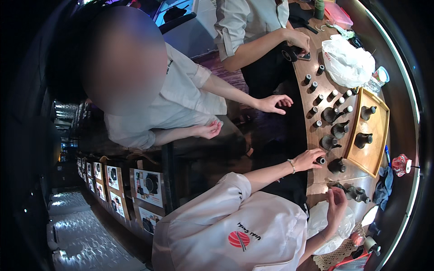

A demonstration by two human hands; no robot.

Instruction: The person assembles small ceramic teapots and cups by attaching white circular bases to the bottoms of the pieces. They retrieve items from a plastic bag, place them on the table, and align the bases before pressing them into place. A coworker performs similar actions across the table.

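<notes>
My left hand (307,161) reaches over the table's near edge, its fingers round a small dark cup (320,160) with a pale top. Close beside it, several dark sake flasks (337,165) stand in a loose row. My right hand (337,203) is lower down, fingers bent and thumb apart. Its fingertips are next to more dark flasks (357,194); whether they touch one I cannot tell. Farther up the table, several small cups (320,98), dark with pale or black tops, stand in rough rows. Two flasks (363,140) stand on a wooden tray (377,158).
A co-worker's hand (275,104) hovers open by the table edge. Another person's hand (299,41) is over a black object. White plastic bags (348,61) (323,221), a blue cloth (383,187) and a red glass holder (401,165) lie around the tray. Printed picture cards (147,185) are at left.
</notes>
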